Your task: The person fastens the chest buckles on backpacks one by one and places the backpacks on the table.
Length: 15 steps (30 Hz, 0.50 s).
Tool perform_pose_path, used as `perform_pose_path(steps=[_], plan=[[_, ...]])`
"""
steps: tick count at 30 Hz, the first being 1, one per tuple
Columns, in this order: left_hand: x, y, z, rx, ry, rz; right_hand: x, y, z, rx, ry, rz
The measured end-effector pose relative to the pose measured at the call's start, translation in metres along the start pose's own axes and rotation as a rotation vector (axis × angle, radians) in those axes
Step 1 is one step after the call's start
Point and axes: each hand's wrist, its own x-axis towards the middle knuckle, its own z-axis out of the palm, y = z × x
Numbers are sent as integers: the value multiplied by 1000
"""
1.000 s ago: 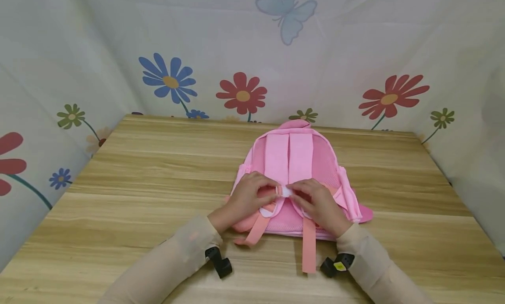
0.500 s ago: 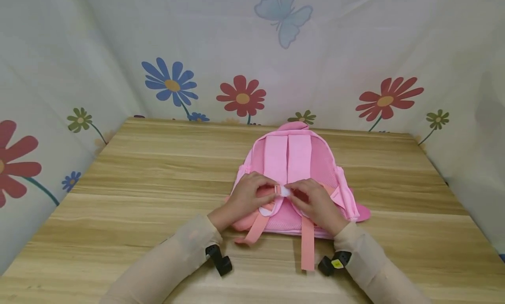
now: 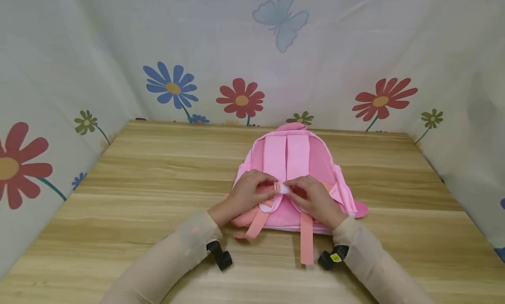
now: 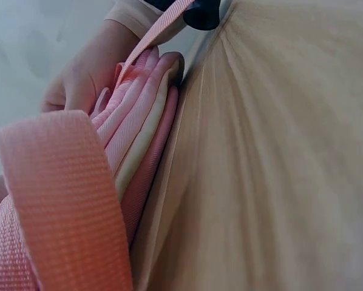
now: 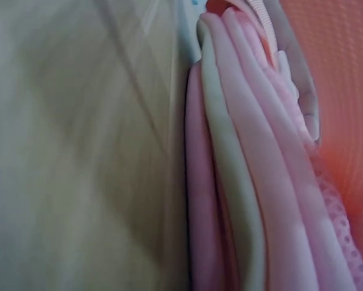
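A pink backpack [image 3: 272,157] lies with its shoulder straps facing up. Between the two hands, in front of the strap padding, is a small white plastic buckle [image 3: 283,188] on orange webbing. The left hand [image 3: 246,192] pinches the buckle's left end where the webbing joins it. From the other side the right hand [image 3: 317,201] pinches its right end between thumb and fingers. Loose orange strap ends [image 3: 306,244] hang past the bag's bottom edge. In the left wrist view an orange strap [image 4: 66,200] covers much of the foreground; the right wrist view shows the layered bag edge [image 5: 272,182].
The bag rests on a wood-grain table [image 3: 169,163]. A white cloth backdrop [image 3: 323,62] printed with flowers and a butterfly encloses the back and sides. Each wrist carries a small black camera [image 3: 222,258].
Both hands keep their grip on the buckle, and the backpack lies much as before. The head view has shifted slightly, so the backdrop sits a little lower in it.
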Motion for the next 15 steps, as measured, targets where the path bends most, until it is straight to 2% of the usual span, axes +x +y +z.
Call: perform_pose_path(steps=[3, 7, 11, 15], plan=[[0, 0, -3, 4, -6, 18, 2, -2, -3, -13, -20, -22], [0, 2, -9, 62, -10, 50, 3, -9, -11, -23, -53, -31], [3, 4, -20, 141, 16, 55, 4, -19, -24, -48, -75, -27], [7, 2, -34, 231, 64, 65, 5, -21, -38, -140, -58, -40]])
